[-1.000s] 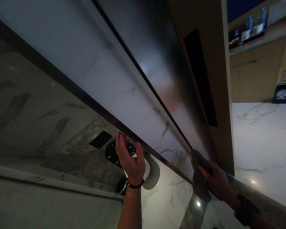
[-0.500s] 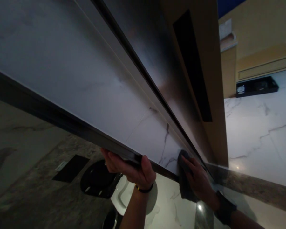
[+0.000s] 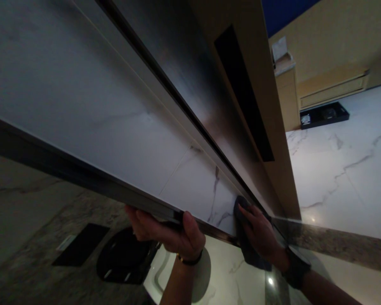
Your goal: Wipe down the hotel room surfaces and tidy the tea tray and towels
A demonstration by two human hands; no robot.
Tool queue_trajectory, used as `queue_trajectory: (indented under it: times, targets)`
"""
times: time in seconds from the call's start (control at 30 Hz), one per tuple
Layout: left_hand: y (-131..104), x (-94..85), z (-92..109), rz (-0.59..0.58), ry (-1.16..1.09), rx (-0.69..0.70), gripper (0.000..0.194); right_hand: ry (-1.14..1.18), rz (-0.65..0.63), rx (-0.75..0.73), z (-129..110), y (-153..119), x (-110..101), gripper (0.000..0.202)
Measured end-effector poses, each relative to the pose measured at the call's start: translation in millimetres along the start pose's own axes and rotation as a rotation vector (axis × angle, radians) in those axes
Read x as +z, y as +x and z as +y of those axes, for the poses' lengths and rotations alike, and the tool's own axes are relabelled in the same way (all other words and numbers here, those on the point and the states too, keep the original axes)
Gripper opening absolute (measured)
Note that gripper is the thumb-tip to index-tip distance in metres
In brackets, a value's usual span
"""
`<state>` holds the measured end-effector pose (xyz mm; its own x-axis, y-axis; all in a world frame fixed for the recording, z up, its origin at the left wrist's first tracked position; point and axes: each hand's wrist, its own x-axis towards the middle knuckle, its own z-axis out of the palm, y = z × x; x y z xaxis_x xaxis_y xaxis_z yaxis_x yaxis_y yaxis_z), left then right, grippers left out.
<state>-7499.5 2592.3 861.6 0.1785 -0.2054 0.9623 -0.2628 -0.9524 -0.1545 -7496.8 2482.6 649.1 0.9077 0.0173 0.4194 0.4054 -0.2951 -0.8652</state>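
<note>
Basically, my left hand (image 3: 174,235) grips frame (image 3: 82,173), thumb opposing fingers, likely steadying panel (image 3: 146,140). Right hand (image 3: 263,235), fingers bunched over cloth (image 3: 244,241), presses it against panel's low end, probably for firm contact.

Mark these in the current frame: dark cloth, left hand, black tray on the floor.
Dark cloth (image 3: 245,246): head view, on its exposed left side.
Left hand (image 3: 170,238): head view, on the middle of the hand.
Black tray (image 3: 325,123): head view, on its near wall.

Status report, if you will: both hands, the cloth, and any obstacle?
Left hand gripping dark edge. Right hand holding dark grey cloth against marbled panel. No obstacle seen at the cloth.
</note>
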Motion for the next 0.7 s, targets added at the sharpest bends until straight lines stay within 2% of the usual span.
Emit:
queue_trajectory:
  times: [0.13, 0.3, 0.5, 0.7]
  targets:
    - [0.1, 1.1, -0.3, -0.005, 0.015, 0.011, 0.076, 0.073, -0.031, -0.040, -1.3, -4.6, 2.1, 0.051]
    - [-0.1, 1.0, -0.6, 0.002, 0.049, 0.018, 0.076, 0.053, 0.032, 0.028, -3.6, 9.0, -0.1, 0.050]
    - [0.5, 0.8, 0.8, -0.008, 0.033, 0.009, 0.077, 0.099, -0.049, -0.034, -0.8, -7.7, 2.2, 0.047]
    - [-10.1, 1.5, -6.5, -0.024, 0.019, -0.094, 0.076, 0.017, 0.006, -0.009, -5.3, 12.8, -3.8, 0.049]
